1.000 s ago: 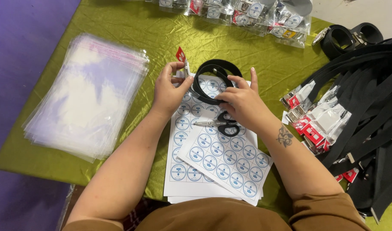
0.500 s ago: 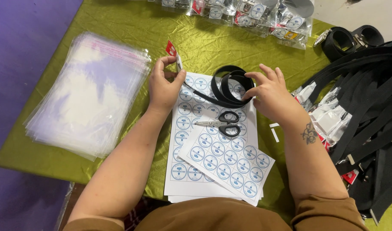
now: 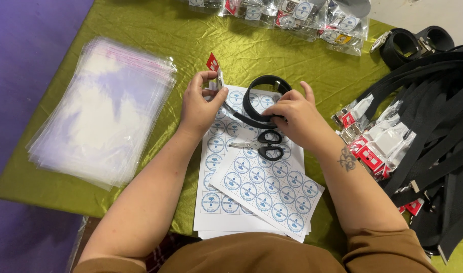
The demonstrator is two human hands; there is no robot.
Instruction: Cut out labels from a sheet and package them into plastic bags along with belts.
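Both hands' grip: black belt (image 3: 261,103), green tablecloth (image 3: 140,30).

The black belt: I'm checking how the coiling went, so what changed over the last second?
The left hand kept the buckle end with its red tag and drew slightly left. The right hand moved from the far side of the black belt coil to its near side, pinching the now tighter loop. The scissors, sticker sheets and clear bags stayed put.

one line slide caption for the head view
Left hand pinches a buckle end, right hand holds a coiled black belt above sticker sheets and scissors.
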